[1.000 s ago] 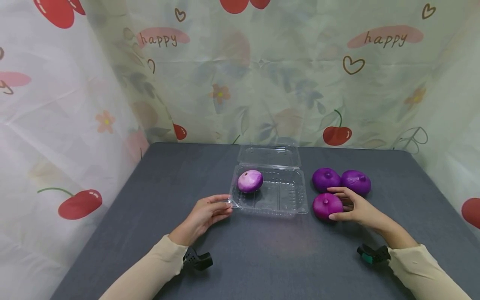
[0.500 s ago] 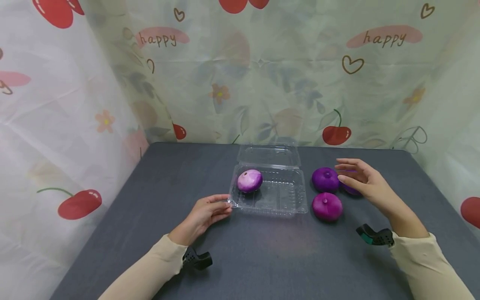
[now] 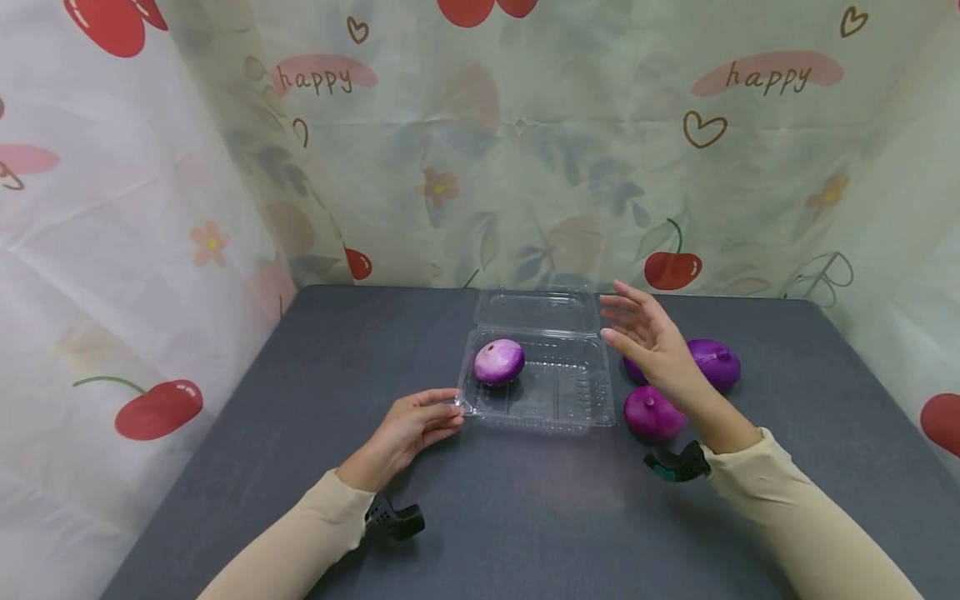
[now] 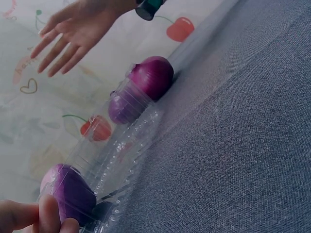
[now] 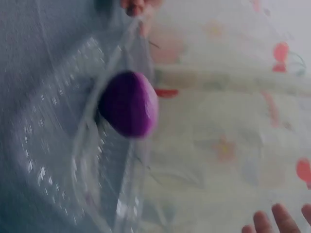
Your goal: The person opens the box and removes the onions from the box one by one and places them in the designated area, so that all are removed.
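Observation:
A clear plastic clamshell box [image 3: 573, 419] lies with its lid folded back on the dark grey table. Inside, at its left, sits one red onion [image 3: 498, 362], also seen through the box wall in the left wrist view [image 4: 73, 196]. My left hand [image 3: 408, 433] pinches the front left corner of the box. Raised beside the lid's right side, my right hand [image 3: 652, 342] holds nothing, fingers extended. Below it are a magenta onion [image 3: 651, 414], a purple onion [image 3: 716, 364] and another purple onion [image 3: 632, 370] mostly hidden by the hand.
A printed curtain [image 3: 525, 167] hangs behind the table [image 3: 352, 350] and down both sides. The transparent lid [image 3: 536, 311] reaches close to the table's back edge. Black wrist cameras sit under both forearms, the left one [image 3: 397, 518] near the tabletop.
My right hand has let go of the magenta onion, risen and moved left over the onions toward the box. The left hand and the box have stayed in place.

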A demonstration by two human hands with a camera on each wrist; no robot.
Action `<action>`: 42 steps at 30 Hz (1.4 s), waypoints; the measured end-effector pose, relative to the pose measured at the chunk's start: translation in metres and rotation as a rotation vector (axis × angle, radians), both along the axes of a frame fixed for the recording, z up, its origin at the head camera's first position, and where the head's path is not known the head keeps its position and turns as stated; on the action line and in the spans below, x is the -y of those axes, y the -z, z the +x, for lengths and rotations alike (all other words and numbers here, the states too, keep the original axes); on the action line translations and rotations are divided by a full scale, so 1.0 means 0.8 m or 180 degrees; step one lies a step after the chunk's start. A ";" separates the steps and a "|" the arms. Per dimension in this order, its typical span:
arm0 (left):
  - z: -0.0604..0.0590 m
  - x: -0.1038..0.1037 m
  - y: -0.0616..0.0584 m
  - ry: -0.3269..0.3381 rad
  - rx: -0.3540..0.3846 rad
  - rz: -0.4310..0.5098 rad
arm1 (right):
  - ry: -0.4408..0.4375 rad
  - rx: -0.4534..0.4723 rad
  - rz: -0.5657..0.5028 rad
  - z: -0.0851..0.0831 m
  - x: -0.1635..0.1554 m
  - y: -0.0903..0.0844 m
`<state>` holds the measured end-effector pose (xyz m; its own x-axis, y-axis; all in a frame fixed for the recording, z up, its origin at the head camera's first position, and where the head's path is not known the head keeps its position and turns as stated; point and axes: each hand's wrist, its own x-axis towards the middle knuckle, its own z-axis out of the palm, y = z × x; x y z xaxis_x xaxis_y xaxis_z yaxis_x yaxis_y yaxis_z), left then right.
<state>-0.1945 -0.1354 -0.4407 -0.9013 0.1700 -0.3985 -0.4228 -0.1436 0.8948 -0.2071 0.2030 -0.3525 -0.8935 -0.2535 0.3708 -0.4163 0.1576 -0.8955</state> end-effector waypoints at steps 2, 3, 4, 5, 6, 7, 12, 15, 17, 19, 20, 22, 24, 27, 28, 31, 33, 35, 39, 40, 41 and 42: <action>0.000 0.000 0.000 0.0002 -0.0003 0.0004 | -0.0063 0.0046 0.0001 -0.004 0.012 0.003; 0.000 0.000 -0.001 0.0002 -0.0002 0.0005 | -0.0092 0.0082 0.0014 -0.005 0.018 0.005; 0.000 0.000 -0.001 0.0000 -0.0001 0.0007 | -0.0125 0.0113 0.0024 -0.007 0.024 0.007; 0.000 0.000 -0.001 -0.0002 0.0002 0.0006 | -0.0158 0.0145 0.0042 -0.008 0.030 0.010; 0.000 0.000 -0.001 -0.0003 0.0002 -0.0001 | -0.0198 0.0171 0.0058 -0.010 0.036 0.013; 0.000 0.000 -0.001 -0.0003 0.0003 -0.0008 | -0.0242 0.0206 0.0059 -0.011 0.041 0.017; 0.000 0.000 0.000 -0.0006 0.0004 -0.0036 | -0.0403 0.0323 0.0172 -0.017 0.067 0.038; 0.000 -0.001 0.001 0.0001 0.0000 -0.0033 | -0.0445 0.0442 0.0320 -0.020 0.080 0.051; -0.001 -0.001 0.001 0.0000 -0.0003 -0.0034 | -0.0456 0.0513 0.0433 -0.022 0.087 0.058; -0.001 -0.001 0.001 -0.0013 -0.0002 -0.0036 | -0.0437 0.0587 0.0540 -0.024 0.094 0.063; -0.001 -0.001 0.001 -0.0020 -0.0006 -0.0043 | -0.0425 0.0621 0.0591 -0.025 0.097 0.066; -0.001 -0.002 0.002 -0.0037 -0.0015 -0.0057 | -0.0394 0.0690 0.0662 -0.028 0.104 0.069; -0.001 -0.002 0.002 -0.0052 -0.0027 -0.0077 | -0.0335 0.0764 0.0738 -0.031 0.109 0.071; -0.001 -0.002 0.003 -0.0066 -0.0045 -0.0102 | -0.0238 0.0819 0.0862 -0.037 0.116 0.075; -0.001 -0.003 0.003 -0.0071 -0.0045 -0.0106 | -0.0215 0.0830 0.0892 -0.039 0.118 0.077; -0.001 -0.003 0.002 -0.0077 -0.0042 -0.0112 | -0.0132 0.0864 0.0992 -0.046 0.124 0.081; -0.001 -0.003 0.002 -0.0071 -0.0042 -0.0110 | -0.0091 0.0870 0.1052 -0.050 0.127 0.084; -0.001 -0.003 0.002 -0.0067 -0.0037 -0.0109 | -0.0047 0.0879 0.1105 -0.052 0.130 0.087; -0.001 -0.004 0.002 -0.0064 -0.0031 -0.0113 | -0.0014 0.0869 0.1190 -0.056 0.133 0.090; -0.001 -0.004 0.002 -0.0067 -0.0028 -0.0118 | -0.0017 0.0876 0.1210 -0.057 0.134 0.091; -0.002 -0.004 0.002 -0.0069 -0.0028 -0.0124 | -0.0027 0.0869 0.1239 -0.058 0.134 0.092; -0.002 -0.004 0.002 -0.0074 -0.0025 -0.0131 | -0.0043 0.0864 0.1257 -0.060 0.135 0.093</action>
